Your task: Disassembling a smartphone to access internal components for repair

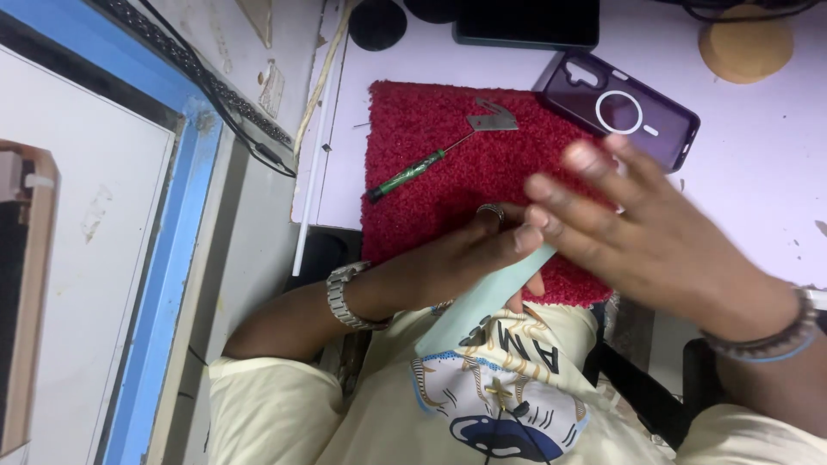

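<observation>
Right now my left hand (448, 263) grips a pale green flat thing (487, 301), thumb on top, at the near edge of the red mat (413, 129). Its upper end is covered by my fingers and its lower end runs down against my shirt, so I cannot tell what it is. A ring shows on one left finger, a metal watch (345, 297) on that wrist.

My right hand (646, 232) hangs spread over the mat's near right corner, fingers wide, holding nothing I can see. It is blurred, and whether its fingertips touch the green thing I cannot tell. It hides that corner of the mat.

Farther up on the mat lies a green-handled screwdriver (413, 172), with a small grey metal piece (493, 116) at its tip. Off the mat's far right corner sits a purple phone case (616, 108), partly behind my fingers. Beyond the mat's far edge a dark device (525, 21) is cut off by the frame.
</observation>
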